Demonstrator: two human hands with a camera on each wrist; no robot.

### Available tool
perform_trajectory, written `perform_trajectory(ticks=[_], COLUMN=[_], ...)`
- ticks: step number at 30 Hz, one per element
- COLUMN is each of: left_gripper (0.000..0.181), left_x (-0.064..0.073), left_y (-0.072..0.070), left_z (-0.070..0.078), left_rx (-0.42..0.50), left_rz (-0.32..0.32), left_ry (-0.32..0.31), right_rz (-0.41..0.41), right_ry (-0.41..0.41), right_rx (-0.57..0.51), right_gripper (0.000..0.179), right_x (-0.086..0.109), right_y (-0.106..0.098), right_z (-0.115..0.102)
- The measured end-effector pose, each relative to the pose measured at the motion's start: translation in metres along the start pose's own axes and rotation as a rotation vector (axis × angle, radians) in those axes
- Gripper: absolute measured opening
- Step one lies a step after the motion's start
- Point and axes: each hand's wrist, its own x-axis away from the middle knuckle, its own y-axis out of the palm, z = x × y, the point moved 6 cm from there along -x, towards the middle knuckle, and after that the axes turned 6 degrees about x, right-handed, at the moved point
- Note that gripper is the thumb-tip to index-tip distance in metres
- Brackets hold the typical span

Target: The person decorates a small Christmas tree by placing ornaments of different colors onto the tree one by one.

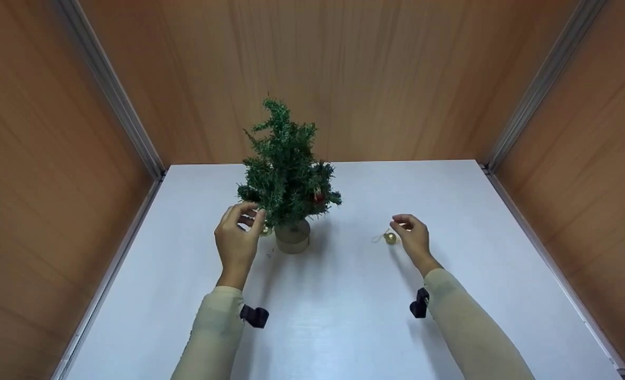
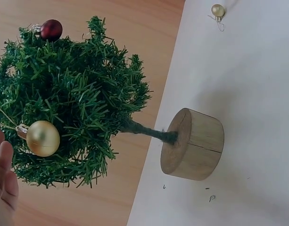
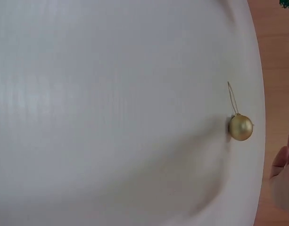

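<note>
A small green Christmas tree (image 1: pixel 286 169) stands on a round wooden base (image 2: pixel 196 146). At its lower left side, my left hand (image 1: pixel 238 232) pinches the string of a gold bauble (image 2: pixel 43 138), which hangs against the branches; the fingertips are partly cut off in the left wrist view. A second gold bauble (image 1: pixel 390 238) with a string loop lies on the white table. Just above and beside it is my right hand (image 1: pixel 413 238), thumb and fingers bent loosely, apart from the bauble (image 3: pixel 241 128) in the right wrist view.
A dark red bauble (image 2: pixel 51 30) hangs on the tree's right side. Tiny dark bits (image 2: pixel 212 198) lie on the table (image 1: pixel 312 316) near the base. Wood-grain panels (image 1: pixel 396 79) enclose the back and both sides.
</note>
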Motion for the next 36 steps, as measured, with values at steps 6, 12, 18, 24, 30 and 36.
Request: perform_trajectory(ticks=[6, 12, 18, 24, 30, 36], left_gripper=[0.016, 0.018, 0.019, 0.015, 0.011, 0.009], left_x=[0.003, 0.005, 0.006, 0.004, 0.002, 0.0], left_y=[0.002, 0.003, 0.005, 0.003, 0.001, 0.0], left_z=[0.0, 0.001, 0.002, 0.002, 0.0, 0.001], left_rx=[-0.011, -0.017, -0.031, -0.044, -0.037, -0.023], left_rz=[0.004, -0.003, -0.009, -0.002, 0.004, 0.006], left_ry=[0.002, 0.008, 0.006, -0.001, -0.024, -0.029], right_rz=[0.007, 0.02, -0.002, -0.018, 0.005, 0.025], right_ry=[0.07, 0.108, 0.2, 0.24, 0.22, 0.188], right_rx=[0.026, 0.02, -0.027, -0.043, 0.024, 0.073], right_gripper=[0.027, 0.027, 0.034, 0.042, 0.04, 0.042], right_x=[0.002, 0.006, 0.016, 0.021, 0.023, 0.022], right_y=[-0.002, 0.002, 0.011, 0.017, 0.021, 0.021], right_z=[0.019, 0.027, 0.035, 0.043, 0.043, 0.047])
